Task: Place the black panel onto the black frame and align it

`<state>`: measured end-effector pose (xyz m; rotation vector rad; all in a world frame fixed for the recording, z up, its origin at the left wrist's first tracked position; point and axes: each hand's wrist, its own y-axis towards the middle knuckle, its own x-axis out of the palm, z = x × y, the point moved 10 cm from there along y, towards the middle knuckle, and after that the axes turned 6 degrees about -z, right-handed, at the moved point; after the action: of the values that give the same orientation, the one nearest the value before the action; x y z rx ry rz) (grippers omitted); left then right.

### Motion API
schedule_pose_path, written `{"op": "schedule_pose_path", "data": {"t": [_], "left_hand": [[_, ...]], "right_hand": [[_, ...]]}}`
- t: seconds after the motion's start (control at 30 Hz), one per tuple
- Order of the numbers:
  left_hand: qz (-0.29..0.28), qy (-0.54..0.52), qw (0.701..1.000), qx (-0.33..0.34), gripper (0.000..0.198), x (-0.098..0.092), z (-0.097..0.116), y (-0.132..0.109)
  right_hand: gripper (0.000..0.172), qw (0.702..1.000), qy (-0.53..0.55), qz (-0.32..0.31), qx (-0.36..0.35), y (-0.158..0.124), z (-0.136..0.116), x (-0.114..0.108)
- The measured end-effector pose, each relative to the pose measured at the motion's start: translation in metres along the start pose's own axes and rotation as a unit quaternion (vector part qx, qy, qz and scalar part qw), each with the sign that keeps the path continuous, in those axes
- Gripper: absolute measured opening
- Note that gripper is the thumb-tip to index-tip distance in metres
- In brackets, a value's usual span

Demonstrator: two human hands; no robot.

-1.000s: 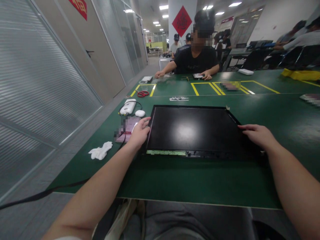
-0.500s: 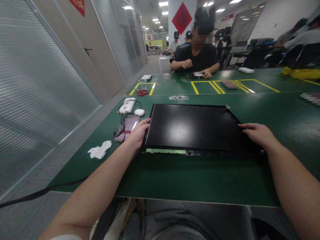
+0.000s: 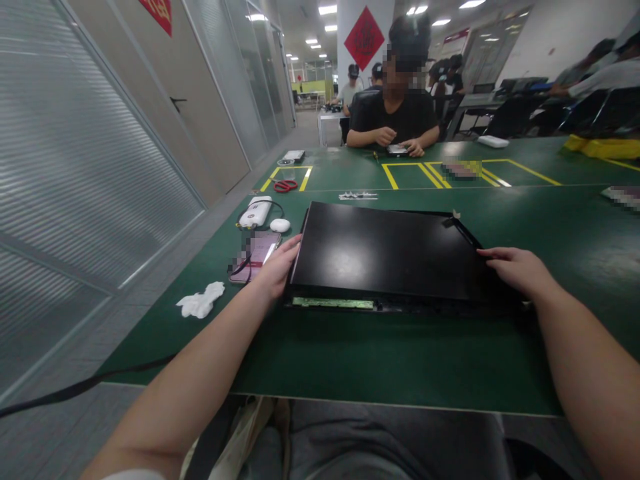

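Note:
A black flat screen panel point(image 3: 385, 250) lies in its thin black frame point(image 3: 465, 230) on the green table point(image 3: 380, 353), its far edge tilted up above the frame. A green circuit strip point(image 3: 333, 303) shows along its near edge. My left hand point(image 3: 275, 267) grips the panel's left edge, fingers curled over it. My right hand point(image 3: 517, 270) holds the right edge, fingers bent on the rim.
Left of the panel lie a phone point(image 3: 257, 253), a white device with a cable point(image 3: 255, 212), a white puck point(image 3: 280, 225) and crumpled tissue point(image 3: 200, 301). Red scissors point(image 3: 285, 185) and small parts point(image 3: 357, 196) lie farther back. A person in black point(image 3: 395, 113) works opposite.
The panel's far edge has risen out of the frame, tilting towards me. Both my hands stay at its side edges. The person opposite drew an arm in.

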<state>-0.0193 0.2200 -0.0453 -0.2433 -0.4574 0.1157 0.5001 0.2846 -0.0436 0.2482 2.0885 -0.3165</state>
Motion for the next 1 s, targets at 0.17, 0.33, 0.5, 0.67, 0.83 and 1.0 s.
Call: {"op": "schedule_pose_path", "data": {"t": [0.17, 0.33, 0.5, 0.67, 0.83, 1.0], "left_hand": [[0.022, 0.063, 0.998, 0.007, 0.031, -0.005, -0.002, 0.002], [0.056, 0.124, 0.990, 0.044, 0.031, -0.010, 0.003, -0.002], [0.006, 0.219, 0.974, 0.064, 0.045, 0.004, 0.006, -0.009], [0.009, 0.246, 0.966, 0.076, 0.046, 0.005, 0.009, -0.012], [-0.002, 0.219, 0.973, 0.072, 0.043, 0.007, 0.007, -0.010], [0.000, 0.229, 0.970, 0.081, 0.041, 0.007, 0.009, -0.010]], "right_hand": [[0.040, 1.000, -0.006, 0.002, -0.006, 0.002, 0.001, -0.001], [0.038, 1.000, -0.003, 0.017, -0.016, 0.000, -0.002, -0.004], [0.039, 1.000, -0.014, 0.003, -0.010, -0.004, -0.007, -0.003], [0.041, 1.000, -0.017, -0.004, 0.004, -0.006, -0.007, -0.003], [0.041, 1.000, -0.015, 0.005, 0.000, -0.004, -0.005, -0.004], [0.040, 1.000, -0.006, 0.004, 0.002, -0.003, -0.004, -0.004]]}}
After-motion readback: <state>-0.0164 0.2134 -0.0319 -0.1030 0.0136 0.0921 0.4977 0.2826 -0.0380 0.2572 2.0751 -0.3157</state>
